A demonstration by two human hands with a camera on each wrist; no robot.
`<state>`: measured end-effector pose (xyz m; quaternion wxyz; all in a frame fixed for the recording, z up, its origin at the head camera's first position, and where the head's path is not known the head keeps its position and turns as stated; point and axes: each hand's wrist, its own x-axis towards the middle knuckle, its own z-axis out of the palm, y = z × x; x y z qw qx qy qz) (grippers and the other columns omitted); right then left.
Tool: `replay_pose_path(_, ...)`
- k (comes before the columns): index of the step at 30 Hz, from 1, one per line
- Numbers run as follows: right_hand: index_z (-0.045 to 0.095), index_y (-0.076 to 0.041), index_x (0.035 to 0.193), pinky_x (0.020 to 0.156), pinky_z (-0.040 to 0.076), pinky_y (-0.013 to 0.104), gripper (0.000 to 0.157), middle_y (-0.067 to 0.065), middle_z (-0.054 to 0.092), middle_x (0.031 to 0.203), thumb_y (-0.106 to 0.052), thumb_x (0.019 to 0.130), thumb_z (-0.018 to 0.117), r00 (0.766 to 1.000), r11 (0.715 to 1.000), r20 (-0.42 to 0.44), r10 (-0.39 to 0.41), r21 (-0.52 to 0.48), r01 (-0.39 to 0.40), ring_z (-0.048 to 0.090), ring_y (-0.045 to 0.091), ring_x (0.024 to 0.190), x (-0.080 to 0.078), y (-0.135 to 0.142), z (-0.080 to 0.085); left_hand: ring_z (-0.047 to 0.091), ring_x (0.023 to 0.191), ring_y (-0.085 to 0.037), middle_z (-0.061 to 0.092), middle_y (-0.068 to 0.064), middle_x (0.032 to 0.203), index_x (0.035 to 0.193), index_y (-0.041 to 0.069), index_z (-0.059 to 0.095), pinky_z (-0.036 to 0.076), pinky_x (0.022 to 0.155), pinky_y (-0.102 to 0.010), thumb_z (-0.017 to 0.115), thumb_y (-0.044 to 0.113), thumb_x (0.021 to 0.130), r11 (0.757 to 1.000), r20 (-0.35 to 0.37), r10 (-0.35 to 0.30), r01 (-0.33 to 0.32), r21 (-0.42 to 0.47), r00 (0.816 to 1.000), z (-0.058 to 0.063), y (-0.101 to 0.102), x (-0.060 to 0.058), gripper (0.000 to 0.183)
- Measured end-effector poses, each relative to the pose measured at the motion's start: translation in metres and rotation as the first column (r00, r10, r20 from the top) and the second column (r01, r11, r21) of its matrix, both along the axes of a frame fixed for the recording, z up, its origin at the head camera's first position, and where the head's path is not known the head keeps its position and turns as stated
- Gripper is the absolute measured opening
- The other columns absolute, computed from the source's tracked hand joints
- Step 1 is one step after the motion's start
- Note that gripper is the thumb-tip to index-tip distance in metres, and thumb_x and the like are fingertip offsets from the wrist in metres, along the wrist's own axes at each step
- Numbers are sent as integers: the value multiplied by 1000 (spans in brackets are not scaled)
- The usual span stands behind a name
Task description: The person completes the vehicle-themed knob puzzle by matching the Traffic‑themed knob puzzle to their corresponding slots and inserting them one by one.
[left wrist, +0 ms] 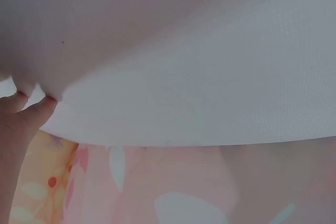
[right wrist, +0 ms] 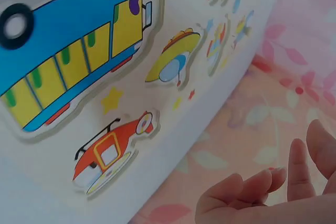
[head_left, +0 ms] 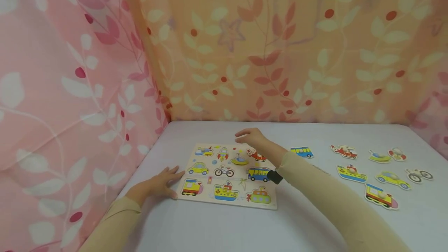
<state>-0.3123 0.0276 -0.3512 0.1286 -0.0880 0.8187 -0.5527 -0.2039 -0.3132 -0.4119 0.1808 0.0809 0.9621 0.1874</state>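
A white puzzle board [head_left: 210,201] with vehicle pictures and cut outlines lies on the table, a train at its near left and a submarine at its near right. My left hand [head_left: 159,184] rests at the board's left edge, fingers spread, fingertips on or beside it. In the left wrist view, the left hand [left wrist: 26,121] shows fingertips down against a white surface. Over the board's far edge, near the helicopter outline [right wrist: 113,153], hovers my right hand [head_left: 255,138]. Its fingers are loosely bent, and I see nothing between them in the right wrist view.
Loose pieces lie right of the board: bus [head_left: 302,152], helicopter [head_left: 344,151], flying saucer [head_left: 379,156], rocket [head_left: 398,154], ship [head_left: 351,173], car [head_left: 392,180], bicycle [head_left: 419,175] and train [head_left: 381,196]. Patterned curtains [head_left: 280,49] stand behind and left of the white table [head_left: 217,228].
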Motion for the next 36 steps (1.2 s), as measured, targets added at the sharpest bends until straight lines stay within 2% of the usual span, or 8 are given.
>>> replay_pose_path(11, 63, 0, 123, 104, 36, 55, 35, 20, 52, 135, -14, 92, 66, 998, 995, -63, 7, 97, -1, 45, 38, 123, 13, 42, 16, 3, 141, -52, 20, -22, 157, 149, 13, 41, 9, 105, -73, 82, 27, 75, 999, -28, -41, 42, 12, 999, 6, -1, 2, 85)
replay_pose_path(23, 63, -3, 125, 100, 39, 60, 36, 20, 48, 135, -21, 93, 65, 997, 984, -75, 21, 176, -7, 41, 38, 121, 27, 85, 22, 2, 142, -50, 18, -21, 158, 150, 14, 39, 9, 105, -73, 82, 30, 75, 1000, 4, -22, 22, 18, 1000, 1, -3, -2, 88)
replay_pose_path(25, 63, -3, 125, 98, 41, 58, 36, 21, 48, 133, -22, 94, 64, 995, 982, -95, 27, 189, -9, 41, 37, 120, 29, 93, 22, 2, 143, -49, 19, -20, 159, 150, 15, 39, 10, 106, -72, 82, 30, 75, 1000, 2, -17, 17, 18, 1000, 0, -3, -2, 88)
replay_pose_path(28, 65, -3, 123, 88, 46, 48, 35, 19, 51, 123, -22, 93, 66, 994, 980, -108, 22, 201, 0, 43, 34, 111, 33, 103, 20, 2, 143, -50, 18, -21, 159, 150, 15, 39, 9, 106, -72, 82, 30, 76, 1000, 0, -21, 21, 21, 1000, 0, -3, -2, 87)
replay_pose_path(31, 65, -3, 122, 78, 45, 38, 35, 17, 52, 111, -22, 93, 67, 994, 978, -104, 16, 209, 6, 44, 31, 102, 36, 111, 17, 2, 142, -50, 18, -21, 158, 150, 14, 39, 10, 106, -72, 82, 30, 76, 999, 7, -22, 22, 24, 1000, 0, -3, 0, 87)
replay_pose_path(36, 64, -2, 124, 76, 47, 38, 37, 16, 53, 108, -23, 93, 66, 995, 974, -95, 3, 224, 18, 46, 30, 99, 40, 121, 11, 2, 142, -51, 19, -22, 158, 149, 13, 39, 9, 105, -74, 82, 30, 75, 999, -1, -27, 27, 30, 1000, 0, -3, 1, 87)
